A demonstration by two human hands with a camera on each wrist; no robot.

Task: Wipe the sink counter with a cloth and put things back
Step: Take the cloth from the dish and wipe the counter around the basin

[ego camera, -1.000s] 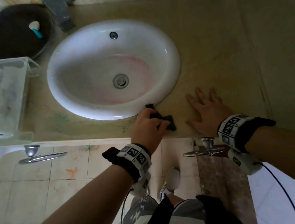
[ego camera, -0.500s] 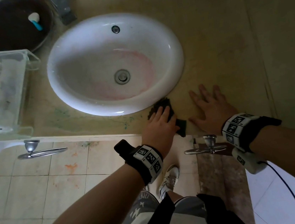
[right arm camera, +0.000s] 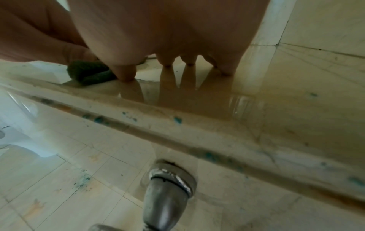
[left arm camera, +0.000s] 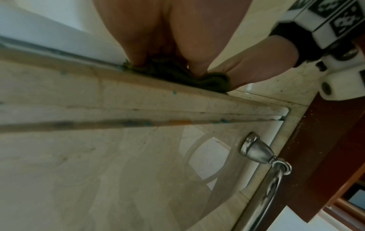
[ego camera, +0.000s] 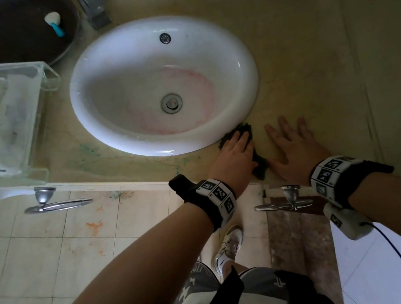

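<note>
A dark green cloth [ego camera: 245, 130] lies on the beige sink counter [ego camera: 311, 75], at the front right of the white sink [ego camera: 247, 70]. My left hand [ego camera: 235, 155] presses flat on the cloth with straight fingers, and the fingertips reach the sink rim. In the left wrist view the cloth [left arm camera: 173, 73] is bunched under the palm at the counter's front edge. My right hand [ego camera: 292, 145] lies flat on the bare counter just right of the cloth, fingers spread. The right wrist view has the cloth [right arm camera: 87, 72] beside my thumb [right arm camera: 124, 71].
A dark round basin [ego camera: 4, 44] holding a white and blue brush [ego camera: 55, 23] stands at the back left. A clear plastic box [ego camera: 1, 120] sits left of the sink, the faucet [ego camera: 93, 8] behind it. Green stains [ego camera: 88, 153] mark the front counter. Cabinet handles [ego camera: 57, 204] hang below; a wall [ego camera: 389, 53] closes the right side.
My left hand has slid the cloth away from the front edge up against the sink rim, and its fingers have flattened out. The right hand has stayed in place.
</note>
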